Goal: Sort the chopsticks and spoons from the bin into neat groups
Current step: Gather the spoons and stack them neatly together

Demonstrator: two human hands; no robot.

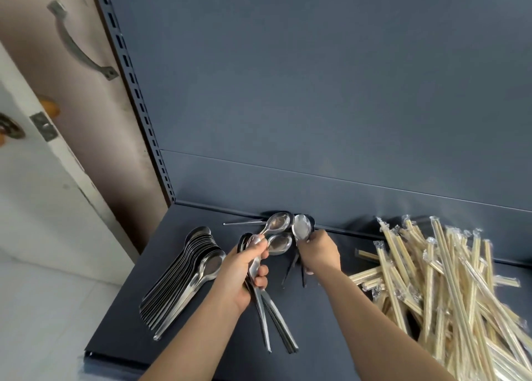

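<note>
The left hand (244,274) is gripping a spoon bundle (267,317) by its handles beside the nested stack (184,274) (presumably aligning them to join it); the right hand (319,254) is pinching another spoon (301,226); wrapped chopsticks (449,288) are lying heaped rightmost.

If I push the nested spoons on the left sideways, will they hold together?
Probably not: the nested spoons only lean on each other, so they'd likely fan out. Polished steel on the smooth shelf should slide easily, not roll.
</note>
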